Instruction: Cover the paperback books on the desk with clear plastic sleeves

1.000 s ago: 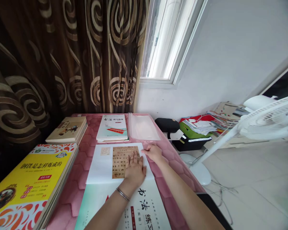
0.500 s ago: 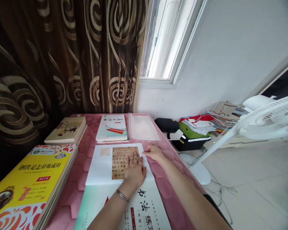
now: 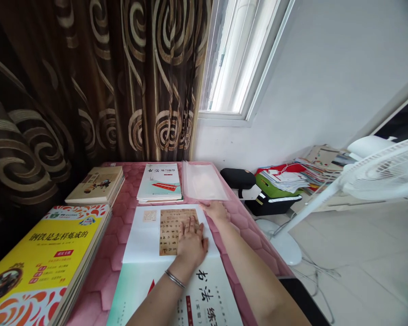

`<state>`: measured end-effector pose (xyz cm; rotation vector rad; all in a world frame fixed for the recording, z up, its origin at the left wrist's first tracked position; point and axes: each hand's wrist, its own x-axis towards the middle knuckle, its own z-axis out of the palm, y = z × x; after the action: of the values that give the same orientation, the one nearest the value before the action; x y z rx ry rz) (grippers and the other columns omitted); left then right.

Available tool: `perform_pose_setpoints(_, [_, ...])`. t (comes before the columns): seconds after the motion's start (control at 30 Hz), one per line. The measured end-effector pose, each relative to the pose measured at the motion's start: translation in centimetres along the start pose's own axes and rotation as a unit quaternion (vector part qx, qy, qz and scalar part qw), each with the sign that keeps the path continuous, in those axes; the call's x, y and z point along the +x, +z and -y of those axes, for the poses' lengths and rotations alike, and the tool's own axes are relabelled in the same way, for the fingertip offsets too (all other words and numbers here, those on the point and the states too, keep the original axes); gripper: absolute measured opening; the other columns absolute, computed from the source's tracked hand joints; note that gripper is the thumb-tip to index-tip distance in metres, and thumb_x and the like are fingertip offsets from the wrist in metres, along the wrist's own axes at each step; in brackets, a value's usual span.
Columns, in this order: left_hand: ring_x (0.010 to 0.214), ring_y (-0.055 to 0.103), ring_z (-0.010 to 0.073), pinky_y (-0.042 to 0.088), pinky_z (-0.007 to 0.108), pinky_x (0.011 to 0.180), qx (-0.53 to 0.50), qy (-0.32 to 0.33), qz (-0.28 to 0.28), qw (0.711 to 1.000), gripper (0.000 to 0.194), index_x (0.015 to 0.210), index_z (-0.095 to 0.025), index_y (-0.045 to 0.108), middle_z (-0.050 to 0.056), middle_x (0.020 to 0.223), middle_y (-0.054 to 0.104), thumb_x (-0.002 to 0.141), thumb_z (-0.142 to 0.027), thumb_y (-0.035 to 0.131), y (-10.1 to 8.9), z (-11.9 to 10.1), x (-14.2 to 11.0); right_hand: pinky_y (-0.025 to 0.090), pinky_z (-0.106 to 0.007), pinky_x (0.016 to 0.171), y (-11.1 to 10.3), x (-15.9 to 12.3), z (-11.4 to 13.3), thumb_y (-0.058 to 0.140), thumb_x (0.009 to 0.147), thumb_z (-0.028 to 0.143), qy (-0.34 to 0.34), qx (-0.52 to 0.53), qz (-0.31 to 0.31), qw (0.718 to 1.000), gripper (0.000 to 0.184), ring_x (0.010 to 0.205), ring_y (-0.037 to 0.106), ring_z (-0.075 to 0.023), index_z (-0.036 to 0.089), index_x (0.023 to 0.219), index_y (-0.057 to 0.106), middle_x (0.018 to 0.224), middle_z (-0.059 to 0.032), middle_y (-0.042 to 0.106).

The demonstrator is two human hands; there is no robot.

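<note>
A calligraphy workbook (image 3: 139,280) lies opened out flat on the pink quilted tabletop, its outer cover facing up. The far half is white with a brown print of handwritten characters (image 3: 168,231); the near half is pale green with black characters. My left hand (image 3: 192,242), a silver bangle on its wrist, lies flat over the print's right side, fingers stretched out. My right hand (image 3: 215,212) is at the workbook's far right corner, fingers bent and drawn together at the edge. Its fingertips are partly hidden.
Beyond the workbook are a stack of similar workbooks (image 3: 159,183) and clear plastic sheets (image 3: 206,181). Piled books (image 3: 61,244) line the left side, before a patterned curtain (image 3: 139,81). A white fan (image 3: 309,208) stands right, near a black box (image 3: 275,203).
My right hand has moved up along the workbook's right edge to its far corner. My left hand stays flat on the print. The view has shifted slightly.
</note>
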<state>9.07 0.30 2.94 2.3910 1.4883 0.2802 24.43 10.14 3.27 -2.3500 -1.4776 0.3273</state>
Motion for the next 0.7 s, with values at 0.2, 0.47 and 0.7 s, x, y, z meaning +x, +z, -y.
perform_pose_setpoints(0.2, [0.147, 0.014, 0.0274, 0.007, 0.049, 0.12, 0.002, 0.002, 0.0, 1.0, 0.058, 0.146, -0.02, 0.039, 0.012, 0.159, 0.021, 0.093, -0.044, 0.033, 0.2, 0.1, 0.1, 0.049, -0.036, 0.079, 0.1, -0.3, -1.7, 0.069, 0.073, 0.053, -0.061, 0.031, 0.026, 0.997, 0.034, 0.093, 0.068, -0.0276, 0.022, 0.085, 0.07, 0.095, -0.0082, 0.074])
perform_pose_setpoints(0.47, [0.147, 0.013, 0.0272, 0.007, 0.05, 0.119, 0.001, 0.007, -0.004, 1.0, 0.06, 0.147, -0.02, 0.037, 0.012, 0.159, 0.019, 0.093, -0.044, 0.033, 0.4, 0.3, 0.1, 0.049, -0.025, 0.073, -0.1, -1.5, -4.2, 0.083, 0.057, 0.035, -0.126, 0.068, 0.061, 0.988, 0.034, 0.084, 0.067, -0.0179, 0.022, 0.084, 0.067, 0.093, -0.0008, 0.073])
perform_pose_setpoints(0.7, [0.147, 0.014, 0.0277, 0.007, 0.05, 0.12, -0.007, 0.004, -0.003, 1.0, 0.059, 0.145, -0.02, 0.04, 0.011, 0.159, 0.022, 0.093, -0.044, 0.033, 0.2, 0.3, 0.1, 0.05, -0.034, 0.069, 0.7, 0.5, -2.2, 0.071, 0.07, 0.053, -0.068, 0.031, 0.035, 0.997, 0.033, 0.079, 0.07, -0.0269, 0.021, 0.076, 0.071, 0.081, -0.006, 0.075])
